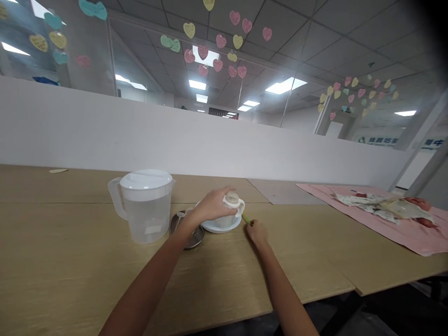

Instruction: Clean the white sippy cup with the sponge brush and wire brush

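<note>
Left hand [214,205] grasps a white handled bottle [231,199] over or in a bowl [220,229] on the worktop [217,280]; right hand [258,232] grips a green stick [246,219], far end unclear; a slipping left grip could topple the bottle

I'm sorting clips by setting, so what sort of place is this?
Probably an office or training room, though I can't tell which: heart-shaped notes are stuck on glass panels above a low white wall, bright ceiling lights show there, and a wood-toned table stands in front.
</note>
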A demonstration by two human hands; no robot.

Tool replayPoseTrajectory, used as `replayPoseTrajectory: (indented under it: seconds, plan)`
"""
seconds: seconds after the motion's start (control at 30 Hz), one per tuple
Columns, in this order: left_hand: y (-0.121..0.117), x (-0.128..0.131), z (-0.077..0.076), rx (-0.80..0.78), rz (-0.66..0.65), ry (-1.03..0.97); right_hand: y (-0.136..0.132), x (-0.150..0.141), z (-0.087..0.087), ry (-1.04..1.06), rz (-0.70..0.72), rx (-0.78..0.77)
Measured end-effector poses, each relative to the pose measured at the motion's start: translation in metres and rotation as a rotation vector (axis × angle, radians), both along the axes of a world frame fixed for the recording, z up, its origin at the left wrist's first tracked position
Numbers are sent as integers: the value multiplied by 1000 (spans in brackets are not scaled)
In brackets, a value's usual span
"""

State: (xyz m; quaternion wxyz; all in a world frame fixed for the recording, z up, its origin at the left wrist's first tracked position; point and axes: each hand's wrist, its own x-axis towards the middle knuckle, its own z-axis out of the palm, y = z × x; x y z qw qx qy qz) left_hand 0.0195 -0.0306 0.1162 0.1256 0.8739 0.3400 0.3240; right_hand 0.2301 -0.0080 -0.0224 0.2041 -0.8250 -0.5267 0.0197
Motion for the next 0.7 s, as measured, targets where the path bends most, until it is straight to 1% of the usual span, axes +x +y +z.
replayPoseTrajectory:
  seconds: [0.1,0.17,0.27,0.37,0.47,0.57,0.63,0.7]
  plan:
    - [-13,8,-3,-49,-125,166,-4,-4,5,-32,60,-32]
    - [-19,13,-6,-62,-183,291,-6,-5,7,-51,89,-38]
    - [-22,19,-10,-93,-201,485,-7,-6,8,-69,99,-27]
    - [-20,21,-14,-151,-186,616,-5,-5,5,-79,97,-16]
    - [-15,21,-18,-174,-185,689,-2,-3,1,-82,100,-10]
    - [-13,20,-19,-207,-194,715,-1,-2,0,-78,94,-5]
    - [-11,16,-16,-242,-207,704,-1,-1,-1,-78,93,5]
    - [-7,9,-10,-269,-203,628,-2,-1,-1,-79,90,22]
